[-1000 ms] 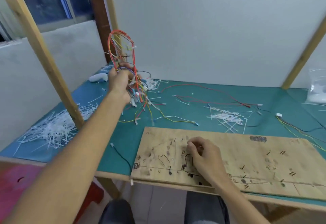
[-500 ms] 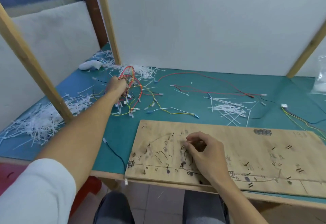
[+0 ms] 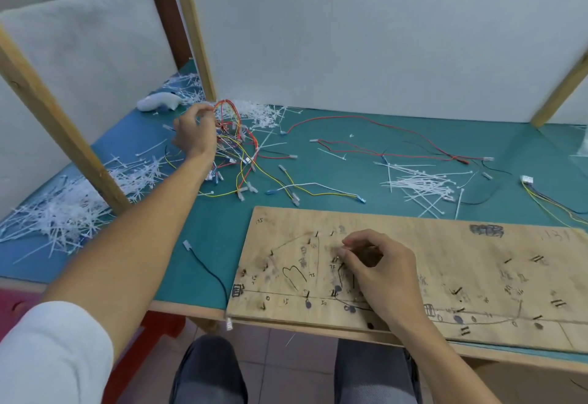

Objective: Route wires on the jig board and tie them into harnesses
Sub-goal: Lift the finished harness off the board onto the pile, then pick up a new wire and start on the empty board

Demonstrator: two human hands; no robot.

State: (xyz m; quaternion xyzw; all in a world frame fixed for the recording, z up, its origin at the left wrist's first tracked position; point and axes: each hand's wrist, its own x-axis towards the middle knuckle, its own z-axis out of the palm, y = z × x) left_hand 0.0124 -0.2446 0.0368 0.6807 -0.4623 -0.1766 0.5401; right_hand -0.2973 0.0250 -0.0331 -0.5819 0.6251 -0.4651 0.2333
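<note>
Moved: wire bundle (image 3: 234, 139), lowered onto bench (image 3: 206, 228).
Left hand (image 3: 194, 133): fingers at it, grip unclear.
Right hand (image 3: 378, 273): fingers pinched together on jig board (image 3: 445, 244).

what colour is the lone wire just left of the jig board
Black, the wire, with a white connector on its far end; head view.

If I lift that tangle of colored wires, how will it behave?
Probably floppy: the wire tangle sprawls in loose loops. It will likely snag, since its ends trail among nearby cable ties.
</note>
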